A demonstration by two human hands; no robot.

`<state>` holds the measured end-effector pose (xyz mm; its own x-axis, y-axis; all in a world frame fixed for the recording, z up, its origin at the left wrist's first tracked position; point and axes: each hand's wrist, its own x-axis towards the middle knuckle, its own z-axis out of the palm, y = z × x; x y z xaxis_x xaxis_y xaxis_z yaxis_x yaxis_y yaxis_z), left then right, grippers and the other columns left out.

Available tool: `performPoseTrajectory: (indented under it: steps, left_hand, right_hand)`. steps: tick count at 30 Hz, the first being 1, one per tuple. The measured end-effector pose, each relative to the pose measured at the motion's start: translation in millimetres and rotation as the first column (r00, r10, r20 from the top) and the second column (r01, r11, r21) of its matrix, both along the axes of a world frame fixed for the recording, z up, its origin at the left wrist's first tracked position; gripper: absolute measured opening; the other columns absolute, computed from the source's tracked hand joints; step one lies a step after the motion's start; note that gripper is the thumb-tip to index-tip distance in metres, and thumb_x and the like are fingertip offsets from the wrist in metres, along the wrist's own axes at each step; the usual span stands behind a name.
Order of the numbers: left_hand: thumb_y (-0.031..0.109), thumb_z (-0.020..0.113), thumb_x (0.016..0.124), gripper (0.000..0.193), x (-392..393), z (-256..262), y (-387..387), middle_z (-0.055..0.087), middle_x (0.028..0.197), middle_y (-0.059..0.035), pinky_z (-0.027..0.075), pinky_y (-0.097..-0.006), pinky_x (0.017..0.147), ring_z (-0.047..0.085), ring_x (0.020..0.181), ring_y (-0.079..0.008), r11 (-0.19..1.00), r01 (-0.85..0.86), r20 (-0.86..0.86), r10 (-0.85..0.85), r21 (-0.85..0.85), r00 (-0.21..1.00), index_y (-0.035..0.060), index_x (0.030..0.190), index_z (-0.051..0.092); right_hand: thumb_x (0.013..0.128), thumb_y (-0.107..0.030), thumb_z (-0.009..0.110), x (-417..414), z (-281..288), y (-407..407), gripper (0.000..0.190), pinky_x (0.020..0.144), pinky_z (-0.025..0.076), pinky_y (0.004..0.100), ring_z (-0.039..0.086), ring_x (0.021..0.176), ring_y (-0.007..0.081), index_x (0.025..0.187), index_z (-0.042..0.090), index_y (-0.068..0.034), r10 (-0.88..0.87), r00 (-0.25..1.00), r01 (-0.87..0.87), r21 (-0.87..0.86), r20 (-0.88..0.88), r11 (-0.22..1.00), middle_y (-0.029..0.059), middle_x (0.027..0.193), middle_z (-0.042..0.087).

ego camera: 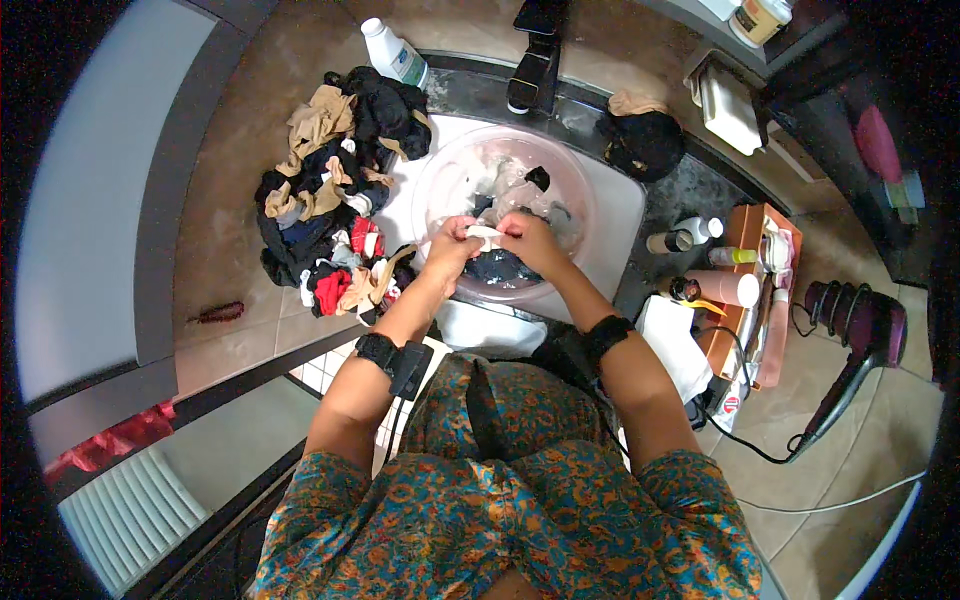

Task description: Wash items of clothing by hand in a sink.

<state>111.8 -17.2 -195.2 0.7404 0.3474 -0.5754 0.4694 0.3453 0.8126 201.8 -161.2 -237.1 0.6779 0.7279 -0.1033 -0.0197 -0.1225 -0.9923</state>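
Observation:
Over a clear plastic basin of water, my left hand and my right hand pinch a small white cloth piece between them. White and dark garments soak in the basin, which sits in a white sink. Left of the sink lies a heap of mixed clothes, black, tan, red and white. A black and tan cloth bundle rests at the sink's right rear corner. Behind the basin stands a black faucet.
A white bottle stands behind the clothes heap. To the right are small bottles, an orange tray of toiletries and a purple hair dryer with its cord. A dark red comb-like item lies on the left counter.

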Motion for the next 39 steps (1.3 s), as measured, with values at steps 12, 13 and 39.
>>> performPoseTrajectory:
  steps: [12, 13, 39]
  left_hand:
    - [0.001, 0.049, 0.073, 0.010, 4, 4, 9, 0.055, 0.075, -0.0025, 0.048, -0.0263, 0.063, 0.056, 0.067, -0.0159, 0.935, -0.258, -0.086, 0.244, -0.242, 0.966, 0.0087, 0.079, 0.052]
    - [0.001, 0.048, 0.072, 0.012, 5, 8, 8, 0.056, 0.076, -0.0035, 0.050, -0.0290, 0.066, 0.057, 0.069, -0.0184, 0.870, -0.298, -0.095, 0.283, -0.393, 0.954, 0.0090, 0.080, 0.051]
    - [0.009, 0.052, 0.084, 0.008, 7, 15, -10, 0.056, 0.074, -0.0029, 0.044, -0.0276, 0.059, 0.052, 0.064, -0.0123, 0.991, -0.072, -0.097, 0.083, 0.111, 0.992, 0.0074, 0.091, 0.056]
  right_hand:
    - [0.083, -0.016, 0.054, 6, 18, -10, 0.016, 0.078, 0.047, 0.0329, 0.056, 0.094, 0.0184, 0.098, 0.051, -0.010, 0.080, 0.440, 0.307, 0.234, -0.895, 0.922, 0.0055, 0.099, 0.057]
    - [0.083, -0.016, 0.054, 4, 24, -11, 0.016, 0.078, 0.047, 0.0329, 0.056, 0.094, 0.0184, 0.098, 0.051, -0.010, 0.082, 0.438, 0.306, 0.234, -0.895, 0.923, 0.0055, 0.099, 0.057]
    - [0.067, -0.010, 0.062, -21, 13, 15, 0.041, 0.076, 0.045, 0.0329, 0.057, 0.083, 0.0240, 0.105, 0.048, -0.003, -0.224, 0.851, 0.231, -0.045, -0.476, 0.972, 0.0138, 0.096, 0.057]
